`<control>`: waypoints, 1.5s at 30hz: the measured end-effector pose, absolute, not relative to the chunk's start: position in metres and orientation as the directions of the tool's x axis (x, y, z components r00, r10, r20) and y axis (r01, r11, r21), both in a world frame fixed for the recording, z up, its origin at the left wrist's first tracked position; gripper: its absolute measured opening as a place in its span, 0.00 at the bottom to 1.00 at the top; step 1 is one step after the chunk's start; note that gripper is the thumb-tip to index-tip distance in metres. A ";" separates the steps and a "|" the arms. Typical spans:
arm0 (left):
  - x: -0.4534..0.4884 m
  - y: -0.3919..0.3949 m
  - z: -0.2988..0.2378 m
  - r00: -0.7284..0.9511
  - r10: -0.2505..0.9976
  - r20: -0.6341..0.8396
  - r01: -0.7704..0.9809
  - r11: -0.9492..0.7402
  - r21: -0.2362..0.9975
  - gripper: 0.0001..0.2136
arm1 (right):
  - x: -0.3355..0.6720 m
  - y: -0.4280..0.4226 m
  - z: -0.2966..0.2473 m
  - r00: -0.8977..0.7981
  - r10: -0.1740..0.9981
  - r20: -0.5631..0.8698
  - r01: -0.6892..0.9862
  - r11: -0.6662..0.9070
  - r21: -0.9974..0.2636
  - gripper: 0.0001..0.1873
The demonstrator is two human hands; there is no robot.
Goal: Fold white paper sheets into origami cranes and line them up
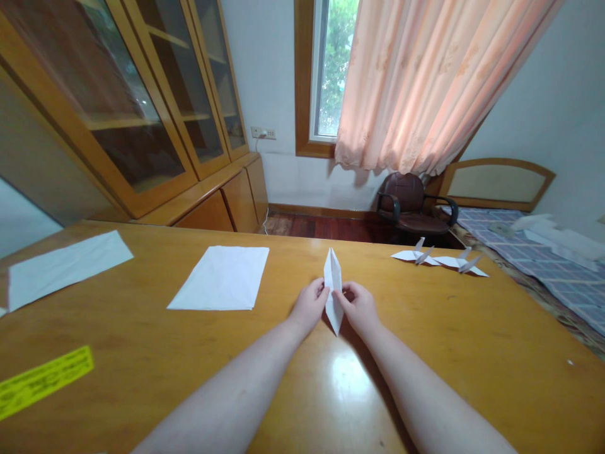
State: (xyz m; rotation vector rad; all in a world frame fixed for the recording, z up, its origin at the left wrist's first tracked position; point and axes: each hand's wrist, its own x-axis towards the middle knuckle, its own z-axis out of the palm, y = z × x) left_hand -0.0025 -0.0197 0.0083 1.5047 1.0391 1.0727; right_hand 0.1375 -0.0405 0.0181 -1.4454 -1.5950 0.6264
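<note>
A narrow folded paper [334, 271], white and diamond-shaped with a split at its far tip, is held upright-lengthwise between my two hands over the table. My left hand [310, 304] pinches its left edge, thumb on top. From the other side my right hand [358, 307] grips the right edge, its thumb on the paper's middle and its fingers curled behind. To the left lies a stack or sheet of white square paper [222, 277]. Two folded paper cranes [418, 253] with spread wings sit at the right, near the far edge.
The wooden table [425, 366] carries a long white paper strip [70, 268] at far left and a yellow label [47, 381] at front left. Beyond stand a glass-door cabinet [189, 170], a brown armchair [409, 202] and a bed [548, 246] on the right.
</note>
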 end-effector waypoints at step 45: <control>-0.006 -0.020 0.017 0.247 0.932 0.263 0.226 -0.320 0.920 0.07 | 0.142 -0.030 0.005 -0.071 0.995 -0.063 -0.136 -0.072 -0.988 0.18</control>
